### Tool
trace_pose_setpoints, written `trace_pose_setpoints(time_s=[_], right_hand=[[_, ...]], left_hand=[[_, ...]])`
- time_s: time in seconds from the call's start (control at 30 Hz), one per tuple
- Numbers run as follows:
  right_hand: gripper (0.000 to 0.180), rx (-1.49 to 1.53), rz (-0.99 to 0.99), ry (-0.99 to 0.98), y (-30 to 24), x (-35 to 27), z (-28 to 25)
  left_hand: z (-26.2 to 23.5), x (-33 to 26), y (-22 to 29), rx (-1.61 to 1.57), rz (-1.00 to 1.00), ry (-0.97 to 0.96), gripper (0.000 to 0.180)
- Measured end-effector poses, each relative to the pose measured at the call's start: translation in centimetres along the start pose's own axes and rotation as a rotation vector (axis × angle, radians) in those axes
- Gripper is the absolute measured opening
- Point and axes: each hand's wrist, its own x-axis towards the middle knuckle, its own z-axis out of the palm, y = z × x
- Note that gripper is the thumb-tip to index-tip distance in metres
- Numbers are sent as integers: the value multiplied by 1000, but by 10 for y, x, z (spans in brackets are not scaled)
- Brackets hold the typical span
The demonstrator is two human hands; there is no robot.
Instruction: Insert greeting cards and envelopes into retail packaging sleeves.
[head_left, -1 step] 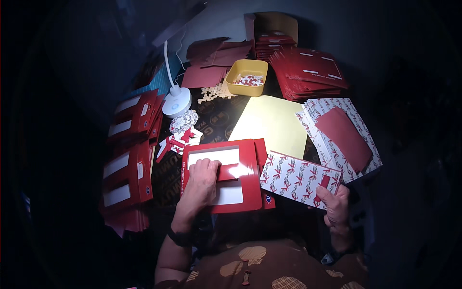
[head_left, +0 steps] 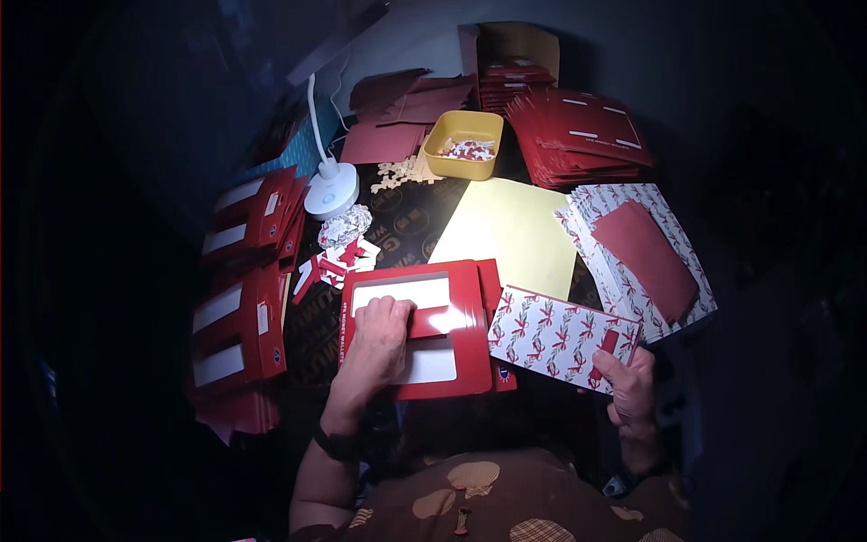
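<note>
Two of your hands are at the near edge of the dark printed table. Your left hand rests on a flat, glossy red cardboard package with two white window areas, lying near the middle of that edge. Its fingers are curled together over the red band between the windows; whether they grip it you cannot tell. A red panel juts out beyond the package's right side.

Your right hand has its fingers clamped on the right end of a rectangular white card piece patterned with red bows and green sprigs. It is just right of the package, tilted, with your thumb beside a short red strip on its face.

Beyond the package lies a pale yellow sheet. Toward the table's right edge you have a fanned stack of patterned sheets with a plain red piece on top. Red windowed packages are piled along the left edge, near a white lamp. Toward the far edge stands a yellow plastic tub holding small red and white pieces.
</note>
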Motion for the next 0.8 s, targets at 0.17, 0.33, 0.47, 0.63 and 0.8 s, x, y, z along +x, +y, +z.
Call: trace_pose_setpoints(time_s=[0.17,0.33,0.47,0.63,0.8], right_hand=[[21,20,69,-23,4,-4,-5],[23,32,124,-35,11,-5,-19],[23,9,175,-37,14,-7,-29],[24,-20,232,-68,14,-7,-26],[26,-44,246,-103,11,-3,-21]], left_hand=[[3,-4,-6,-25,18,-3,31],[9,-8,-13,-78,40,6,34],[7,-8,-10,-89,43,-3,34],[8,-7,-8,-82,26,1,29],[10,-8,-10,-96,15,7,25]])
